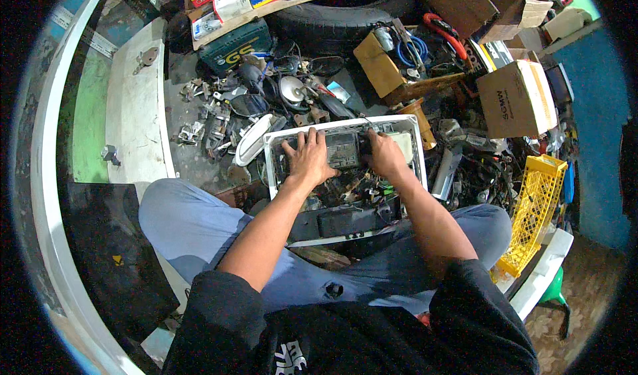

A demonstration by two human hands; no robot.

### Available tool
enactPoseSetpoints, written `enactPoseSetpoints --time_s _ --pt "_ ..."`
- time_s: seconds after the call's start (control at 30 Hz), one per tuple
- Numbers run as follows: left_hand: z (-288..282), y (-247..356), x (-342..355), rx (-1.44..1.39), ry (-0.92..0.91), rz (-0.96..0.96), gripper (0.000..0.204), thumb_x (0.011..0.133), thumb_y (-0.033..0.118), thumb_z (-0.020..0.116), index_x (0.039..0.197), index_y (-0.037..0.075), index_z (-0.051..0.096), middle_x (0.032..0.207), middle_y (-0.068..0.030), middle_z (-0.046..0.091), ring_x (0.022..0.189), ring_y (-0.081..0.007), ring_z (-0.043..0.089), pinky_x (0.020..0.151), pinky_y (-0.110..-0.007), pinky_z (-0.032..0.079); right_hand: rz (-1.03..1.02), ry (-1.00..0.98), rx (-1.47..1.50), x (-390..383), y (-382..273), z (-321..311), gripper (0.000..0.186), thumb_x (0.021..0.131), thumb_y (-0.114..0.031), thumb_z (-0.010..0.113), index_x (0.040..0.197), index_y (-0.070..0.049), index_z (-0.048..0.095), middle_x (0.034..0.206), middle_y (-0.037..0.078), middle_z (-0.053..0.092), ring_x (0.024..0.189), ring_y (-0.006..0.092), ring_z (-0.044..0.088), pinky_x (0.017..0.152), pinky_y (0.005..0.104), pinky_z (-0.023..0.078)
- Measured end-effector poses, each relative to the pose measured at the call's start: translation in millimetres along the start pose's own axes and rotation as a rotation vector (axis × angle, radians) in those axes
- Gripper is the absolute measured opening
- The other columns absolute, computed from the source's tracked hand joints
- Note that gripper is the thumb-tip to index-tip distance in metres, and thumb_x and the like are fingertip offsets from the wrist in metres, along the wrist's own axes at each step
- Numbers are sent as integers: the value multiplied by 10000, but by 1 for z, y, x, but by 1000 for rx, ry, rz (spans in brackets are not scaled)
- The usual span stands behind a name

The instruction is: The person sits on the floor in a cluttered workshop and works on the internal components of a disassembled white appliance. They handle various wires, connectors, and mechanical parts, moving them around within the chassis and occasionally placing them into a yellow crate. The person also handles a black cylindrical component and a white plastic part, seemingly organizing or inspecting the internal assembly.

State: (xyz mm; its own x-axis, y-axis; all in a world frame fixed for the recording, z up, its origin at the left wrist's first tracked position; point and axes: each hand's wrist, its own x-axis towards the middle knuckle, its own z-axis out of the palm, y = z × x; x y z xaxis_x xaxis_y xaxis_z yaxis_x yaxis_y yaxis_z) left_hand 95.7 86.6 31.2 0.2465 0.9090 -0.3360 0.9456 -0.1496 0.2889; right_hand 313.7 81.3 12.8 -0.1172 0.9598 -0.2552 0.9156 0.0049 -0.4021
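**Fig. — Both hands inside a white tray of mixed parts, head view**

L to R. Far left: a white panel (136,109) lying flat, w/ a strewn pile of small metal fittings (206,119) beside it. Centre: white tray (274,169), open-topped, rectangular, long axis running left–right across the person's lap; a black bar-shaped part (345,221) lies across its near edge. Left hand (307,159) rests palm-down in the tray's left half, fingers spread and fairly flat, tips touching a dark boxy module (343,149); not closed on anything visible. Module sits mid-tray toward the far wall, directly between the two hands, approx. equally close to both. Right hand (384,154) is at the module's right edge, fingers curled downward; whether it actually grips the module or loose parts under it cannot be told, as the palm hides the contact. Right of tray: cardboard box (515,99), then a yellow plastic crate (535,212) tilted on end.
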Motion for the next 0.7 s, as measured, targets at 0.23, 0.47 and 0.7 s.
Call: enactPoseSetpoints --time_s 0.23,0.47,0.7 --pt "-2 5 2 -10 2 -15 1096 594 407 948 1463 31 397 1501 -126 391 1416 -354 335 1071 -763 254 -51 -137 111 9 14 -7 767 631 -134 901 1311 -25 561 1109 264 695 1090 434 652 933 466 538" --pt "5 -3 2 -6 -15 -30 1145 584 422 948 1488 40 358 1532 -131 361 1428 -368 325 1079 -770 254 4 -111 193 0 -6 -7 808 647 -104 889 1355 -30 507 1149 262 686 1115 424 648 965 452 526" --pt "-3 3 8 -26 -111 -39 1191 579 452 947 1511 55 320 1562 -151 343 1463 -370 302 1110 -760 223 -218 53 307 -5 33 28 837 718 -151 821 1433 -61 396 1085 294 685 1021 514 641 863 520 546"
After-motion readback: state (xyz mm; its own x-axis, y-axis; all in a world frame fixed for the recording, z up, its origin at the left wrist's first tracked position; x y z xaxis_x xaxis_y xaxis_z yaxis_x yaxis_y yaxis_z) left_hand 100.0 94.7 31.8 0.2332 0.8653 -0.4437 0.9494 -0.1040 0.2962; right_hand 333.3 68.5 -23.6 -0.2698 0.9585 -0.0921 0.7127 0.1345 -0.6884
